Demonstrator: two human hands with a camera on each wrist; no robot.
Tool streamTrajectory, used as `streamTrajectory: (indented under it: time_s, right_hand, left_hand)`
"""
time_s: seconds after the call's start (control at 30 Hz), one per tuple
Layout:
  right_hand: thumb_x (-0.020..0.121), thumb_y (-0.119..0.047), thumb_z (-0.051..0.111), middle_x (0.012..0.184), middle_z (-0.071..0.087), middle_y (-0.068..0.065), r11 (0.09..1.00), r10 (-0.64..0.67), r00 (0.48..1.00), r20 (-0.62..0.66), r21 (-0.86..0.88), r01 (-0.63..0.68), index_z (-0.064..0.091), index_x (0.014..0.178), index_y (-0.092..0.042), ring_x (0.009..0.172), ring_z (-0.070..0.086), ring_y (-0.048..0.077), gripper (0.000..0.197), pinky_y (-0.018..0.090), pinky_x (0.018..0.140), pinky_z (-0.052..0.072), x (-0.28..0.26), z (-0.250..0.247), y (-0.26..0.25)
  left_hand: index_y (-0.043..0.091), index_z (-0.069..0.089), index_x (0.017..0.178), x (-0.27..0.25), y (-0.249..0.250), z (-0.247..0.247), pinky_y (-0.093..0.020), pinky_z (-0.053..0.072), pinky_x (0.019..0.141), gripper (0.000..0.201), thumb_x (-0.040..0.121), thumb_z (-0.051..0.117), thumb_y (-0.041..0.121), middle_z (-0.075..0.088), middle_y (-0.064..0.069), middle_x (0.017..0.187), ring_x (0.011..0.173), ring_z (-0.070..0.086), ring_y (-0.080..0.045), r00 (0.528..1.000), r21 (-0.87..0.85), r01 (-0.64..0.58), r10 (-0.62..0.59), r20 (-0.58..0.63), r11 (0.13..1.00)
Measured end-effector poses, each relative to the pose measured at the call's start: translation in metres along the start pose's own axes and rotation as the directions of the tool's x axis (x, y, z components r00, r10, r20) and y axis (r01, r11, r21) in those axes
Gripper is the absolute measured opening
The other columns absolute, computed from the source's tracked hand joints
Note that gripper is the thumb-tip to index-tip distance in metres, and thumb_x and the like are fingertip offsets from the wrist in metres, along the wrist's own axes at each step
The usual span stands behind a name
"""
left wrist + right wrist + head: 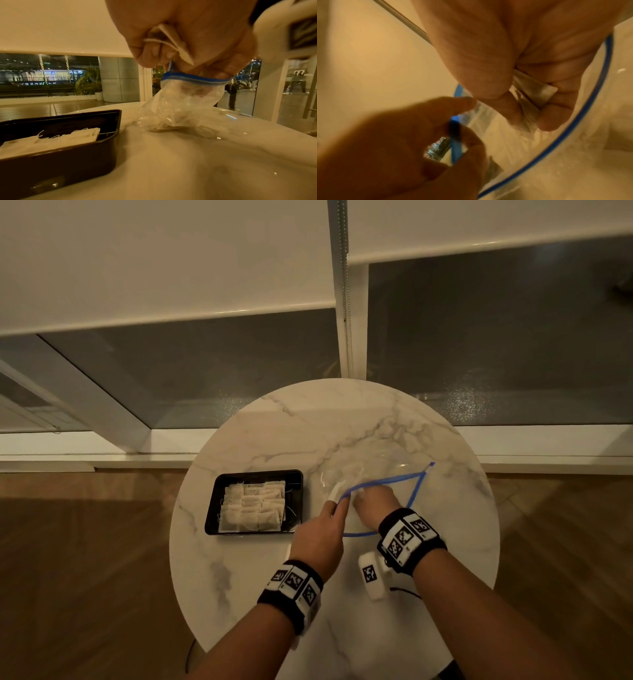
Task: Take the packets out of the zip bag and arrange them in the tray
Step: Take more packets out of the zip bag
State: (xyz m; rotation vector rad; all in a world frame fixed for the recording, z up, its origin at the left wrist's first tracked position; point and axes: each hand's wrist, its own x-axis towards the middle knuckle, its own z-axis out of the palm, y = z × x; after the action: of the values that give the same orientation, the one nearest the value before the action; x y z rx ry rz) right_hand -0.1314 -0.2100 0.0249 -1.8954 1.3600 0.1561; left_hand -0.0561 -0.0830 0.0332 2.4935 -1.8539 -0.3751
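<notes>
A clear zip bag (380, 463) with a blue rim lies on the round marble table (308, 422), its mouth wide apart. My left hand (339, 503) pinches the rim's near left side (455, 135). A white strip (171, 40) sticks out between its fingers; what it is I cannot tell. My right hand (370, 501) reaches inside the bag mouth and pinches a pale packet (534, 93) between thumb and fingers. Another packet (163, 128) lies at the bag's bottom. The black tray (257, 474) to the left holds several packets (253, 508) in rows.
The tray (68, 162) stands about a hand's width left of the bag (180, 108). Bare marble stretches behind both and in front of my wrists. A window wall with a hanging blind chain (346, 302) rises beyond the far edge. Wooden floor surrounds the table.
</notes>
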Motion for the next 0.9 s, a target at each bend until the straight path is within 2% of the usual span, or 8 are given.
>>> streamTrajectory:
  time_s: [0.23,0.33,0.4,0.47,0.53,0.67,0.8,0.9]
  right_hand:
    - [0.087,-0.011,0.055,0.077,0.063,0.002,0.947,-0.104,0.992,0.067,0.313,0.079,0.063,0.082,-0.015,0.079,0.066,0.025,0.01,0.035,0.068,0.05,-0.047,-0.022,0.019]
    - [0.091,-0.008,0.06,0.076,0.066,0.011,0.78,-0.154,0.961,0.228,0.625,-0.024,0.069,0.092,-0.007,0.065,0.063,0.02,0.009,0.031,0.062,0.055,-0.066,-0.033,0.035]
    - [0.093,-0.01,0.061,0.081,0.066,0.012,0.693,-0.194,0.94,0.281,0.717,-0.071,0.068,0.102,-0.003,0.068,0.063,0.019,0.013,0.028,0.06,0.055,-0.077,-0.039,0.045]
    - [0.094,-0.013,0.062,0.084,0.066,0.011,0.613,-0.232,0.919,0.319,0.781,-0.117,0.066,0.108,-0.003,0.069,0.062,0.02,0.018,0.029,0.059,0.053,-0.084,-0.041,0.05]
    - [0.093,-0.015,0.064,0.084,0.066,0.01,0.529,-0.258,0.91,0.325,0.835,-0.148,0.066,0.11,-0.004,0.069,0.061,0.02,0.021,0.029,0.056,0.049,-0.085,-0.041,0.052]
    - [0.089,-0.026,0.07,0.072,0.061,0.003,0.544,-0.312,0.92,0.236,0.839,-0.031,0.07,0.105,-0.009,0.06,0.052,0.012,0.024,0.024,0.049,0.037,-0.084,-0.034,0.042]
    - [0.087,-0.029,0.072,0.073,0.066,-0.007,0.725,-0.362,0.914,0.184,0.672,0.151,0.07,0.095,-0.02,0.063,0.059,0.007,0.012,0.02,0.05,0.044,-0.088,-0.025,0.02]
    - [0.083,-0.034,0.075,0.101,0.064,-0.01,0.843,-0.298,0.948,0.114,0.497,0.205,0.059,0.114,-0.026,0.083,0.063,0.005,0.035,0.014,0.058,0.047,-0.088,-0.013,0.009]
  left_hand:
    - [0.035,0.034,0.147,0.007,-0.01,0.004,-0.036,0.057,0.073,0.05,0.099,0.047,0.028,0.052,0.007,0.128,0.085,0.064,-0.018,0.997,-0.199,0.066,-0.071,-0.019,0.978]
    - [0.035,0.061,0.125,-0.003,-0.016,0.008,-0.025,0.05,0.088,0.03,0.096,0.057,0.037,0.054,0.014,0.12,0.1,0.058,-0.004,0.995,-0.486,0.09,-0.098,0.007,0.869]
    - [0.029,0.072,0.102,-0.009,-0.019,0.007,-0.031,0.054,0.072,0.013,0.092,0.065,0.033,0.059,0.011,0.109,0.081,0.063,-0.007,0.978,-0.728,0.145,-0.208,0.004,0.67]
    - [0.014,0.07,0.092,-0.018,-0.018,0.0,-0.031,0.042,0.045,0.014,0.091,0.068,0.029,0.063,-0.002,0.093,0.048,0.053,-0.018,0.929,-0.926,0.233,-0.35,0.121,0.298]
    - [0.004,0.068,0.092,-0.025,-0.018,-0.005,-0.027,0.029,0.044,0.027,0.094,0.062,0.031,0.06,-0.012,0.083,0.042,0.037,-0.018,0.877,-0.951,0.308,-0.396,0.271,0.032]
    - [0.019,0.073,0.103,-0.033,-0.009,-0.017,-0.029,0.016,0.054,0.047,0.094,0.048,0.058,0.072,-0.005,0.092,0.051,0.026,-0.012,0.826,-0.849,0.47,-0.22,0.519,-0.24]
    - [0.016,0.07,0.101,-0.036,-0.001,-0.023,-0.022,0.018,0.045,0.039,0.095,0.052,0.05,0.062,-0.003,0.078,0.048,0.029,-0.01,0.894,-0.904,0.407,-0.145,0.423,-0.13]
    - [0.004,0.067,0.105,-0.039,-0.005,-0.024,-0.019,0.028,0.036,0.03,0.098,0.056,0.031,0.057,-0.009,0.075,0.04,0.035,-0.008,0.897,-0.931,0.346,-0.249,0.364,-0.117]
